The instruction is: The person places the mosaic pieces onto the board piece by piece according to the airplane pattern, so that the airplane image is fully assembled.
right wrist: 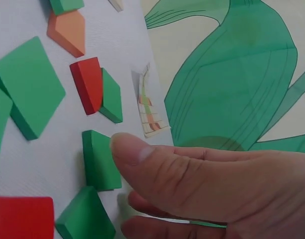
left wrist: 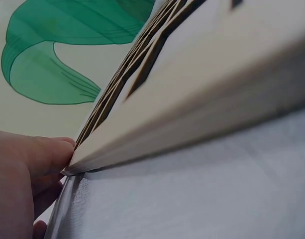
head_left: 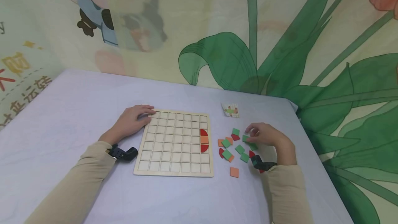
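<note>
A wooden grid board (head_left: 174,174) lies on the table, with two red rounded pieces (head_left: 204,148) and an orange square tile (head_left: 204,140) between them in its right column. My left hand (head_left: 132,120) grips the board's far left corner, thumb at the side edge; in the left wrist view, its fingers (left wrist: 48,157) meet the corner. Right of the board, my right hand (head_left: 265,136) is over the loose pieces, thumb and fingers parted. Its thumb (right wrist: 135,152) overlaps the edge of a green tile (right wrist: 105,164) in the right wrist view.
Loose green tiles (head_left: 239,149), orange tiles and red pieces lie scattered right of the board, some overlapping. A single orange tile (head_left: 234,172) sits nearer the front. Behind them is a small printed pattern card (head_left: 230,110), one edge curled. A printed cloth backdrop (head_left: 149,61) rises behind the table.
</note>
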`<state>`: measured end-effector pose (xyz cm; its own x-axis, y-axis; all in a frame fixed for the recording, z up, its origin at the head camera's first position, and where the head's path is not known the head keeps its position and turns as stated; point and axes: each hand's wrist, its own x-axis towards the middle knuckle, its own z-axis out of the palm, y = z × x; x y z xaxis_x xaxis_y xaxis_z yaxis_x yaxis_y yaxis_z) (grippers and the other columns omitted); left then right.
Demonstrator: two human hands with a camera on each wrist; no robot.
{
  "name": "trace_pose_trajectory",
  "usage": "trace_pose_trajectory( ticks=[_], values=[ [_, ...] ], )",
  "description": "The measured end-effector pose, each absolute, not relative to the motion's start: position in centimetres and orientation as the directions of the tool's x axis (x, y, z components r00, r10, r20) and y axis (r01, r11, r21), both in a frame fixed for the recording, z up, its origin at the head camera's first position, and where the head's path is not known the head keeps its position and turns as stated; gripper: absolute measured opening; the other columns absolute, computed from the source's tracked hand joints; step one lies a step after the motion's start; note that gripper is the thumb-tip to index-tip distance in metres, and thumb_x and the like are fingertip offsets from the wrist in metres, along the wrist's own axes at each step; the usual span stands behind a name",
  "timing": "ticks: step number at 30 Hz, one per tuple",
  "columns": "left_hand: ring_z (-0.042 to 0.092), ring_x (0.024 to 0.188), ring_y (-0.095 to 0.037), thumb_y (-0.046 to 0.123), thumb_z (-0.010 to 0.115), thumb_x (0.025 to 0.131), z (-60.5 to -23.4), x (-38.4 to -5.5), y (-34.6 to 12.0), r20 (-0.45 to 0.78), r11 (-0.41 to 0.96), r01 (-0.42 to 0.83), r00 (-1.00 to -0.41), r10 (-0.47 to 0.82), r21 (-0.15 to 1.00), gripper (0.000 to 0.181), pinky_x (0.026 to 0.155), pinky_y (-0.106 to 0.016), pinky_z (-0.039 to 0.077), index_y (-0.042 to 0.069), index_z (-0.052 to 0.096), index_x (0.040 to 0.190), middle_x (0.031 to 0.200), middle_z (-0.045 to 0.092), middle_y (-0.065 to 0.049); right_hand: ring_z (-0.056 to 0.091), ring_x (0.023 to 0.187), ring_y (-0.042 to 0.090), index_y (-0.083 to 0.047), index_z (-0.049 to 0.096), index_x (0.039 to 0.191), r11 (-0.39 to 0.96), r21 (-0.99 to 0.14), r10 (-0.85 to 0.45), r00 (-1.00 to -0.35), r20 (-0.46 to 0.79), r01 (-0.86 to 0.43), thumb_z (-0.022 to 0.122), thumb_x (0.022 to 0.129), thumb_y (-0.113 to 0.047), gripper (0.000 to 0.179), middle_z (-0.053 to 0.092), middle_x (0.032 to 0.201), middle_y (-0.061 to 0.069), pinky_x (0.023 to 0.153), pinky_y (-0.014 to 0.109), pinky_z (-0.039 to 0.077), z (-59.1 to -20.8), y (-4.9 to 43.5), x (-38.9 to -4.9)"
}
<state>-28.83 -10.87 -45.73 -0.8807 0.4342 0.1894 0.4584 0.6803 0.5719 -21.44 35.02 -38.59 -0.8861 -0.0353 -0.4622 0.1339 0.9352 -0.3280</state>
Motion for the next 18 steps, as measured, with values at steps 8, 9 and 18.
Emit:
trace_pose_trajectory(
  ticks=[8, 9, 18],
  values=[
    [0.041, 0.134, -0.035, 0.02, 0.054, 0.093, -46.1, -28.8, -10.8, 0.158, 0.684, 0.43, -0.891, 0.425, 0.59, 0.033, 0.113, -0.053, 0.028, 0.009, 0.063, 0.123, 0.14, 0.052, -0.01, 0.057, 0.1, 0.027, -0.011, 0.06, 0.118, 0.92, -0.377, -0.056, -0.917, -0.395, 0.106, 0.071, 0.085, -0.027, 0.038, 0.061, 0.113, 0.014, 0.083, 0.041, 0.056, -39.8, 33.6, -21.8],
    [0.041, 0.134, -0.035, 0.019, 0.054, 0.093, -46.2, -28.8, -10.9, 0.154, 0.686, 0.427, -0.893, 0.423, 0.589, 0.033, 0.113, -0.053, 0.028, 0.009, 0.063, 0.123, 0.14, 0.052, -0.01, 0.057, 0.101, 0.028, -0.011, 0.06, 0.119, 0.917, -0.385, -0.058, -0.921, -0.385, 0.104, 0.071, 0.085, -0.026, 0.038, 0.061, 0.114, 0.015, 0.083, 0.041, 0.056, -39.9, 33.4, -21.9],
    [0.041, 0.134, -0.035, 0.018, 0.054, 0.093, -46.1, -28.9, -11.0, 0.177, 0.682, 0.445, -0.887, 0.427, 0.581, 0.032, 0.113, -0.053, 0.028, 0.01, 0.063, 0.123, 0.139, 0.053, -0.01, 0.057, 0.107, 0.031, -0.01, 0.061, 0.12, 0.922, -0.38, -0.064, -0.939, -0.338, 0.074, 0.068, 0.087, -0.02, 0.035, 0.061, 0.118, 0.016, 0.085, 0.043, 0.056, -40.2, 32.0, -22.4]
  ],
)
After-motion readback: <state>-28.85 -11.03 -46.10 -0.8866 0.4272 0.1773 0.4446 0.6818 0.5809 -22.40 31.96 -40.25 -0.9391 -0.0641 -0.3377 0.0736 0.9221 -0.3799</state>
